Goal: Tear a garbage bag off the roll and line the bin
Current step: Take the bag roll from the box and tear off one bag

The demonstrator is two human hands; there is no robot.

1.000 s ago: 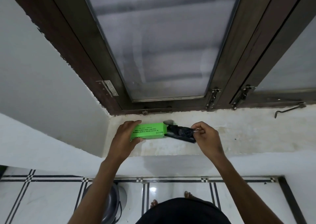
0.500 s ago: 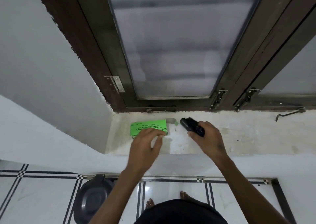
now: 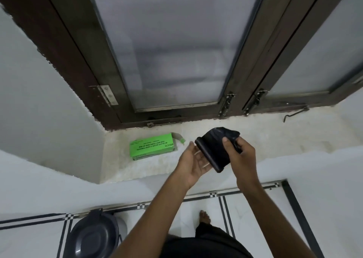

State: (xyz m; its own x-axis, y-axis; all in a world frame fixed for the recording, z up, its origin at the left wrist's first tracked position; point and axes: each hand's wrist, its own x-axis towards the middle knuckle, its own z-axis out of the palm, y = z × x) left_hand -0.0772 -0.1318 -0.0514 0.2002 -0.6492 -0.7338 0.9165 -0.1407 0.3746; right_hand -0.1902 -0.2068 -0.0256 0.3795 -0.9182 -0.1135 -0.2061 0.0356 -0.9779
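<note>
The black plastic roll of garbage bags (image 3: 213, 154) is held above the pale stone window sill (image 3: 275, 137), a little right of the frame's centre. Its rolled part runs diagonally from upper left to lower right, and a loose crumpled end of black film spreads toward the upper right. The right hand (image 3: 240, 152) comes from the lower right and grasps this loose film, with the thumb (image 3: 226, 142) pressed on top of it and the other fingers curled behind. The left hand (image 3: 193, 164) comes from the lower centre with the palm turned up and the fingers spread open; the roll lies against its fingertips, but they do not close on it. Both forearms are stretched forward over the white wall ledge.

The bright green cardboard box (image 3: 151, 146) lies flat on the sill, left of the hands and apart from them, with its end flap open toward the dark brown wooden window frame (image 3: 64, 41). The sill to the right of the hands is bare up to a small metal hook (image 3: 295, 114). In the lower left of the frame the dark grey round plastic bin (image 3: 92, 236) stands on the white tiled floor (image 3: 261, 218), close under the wall.
</note>
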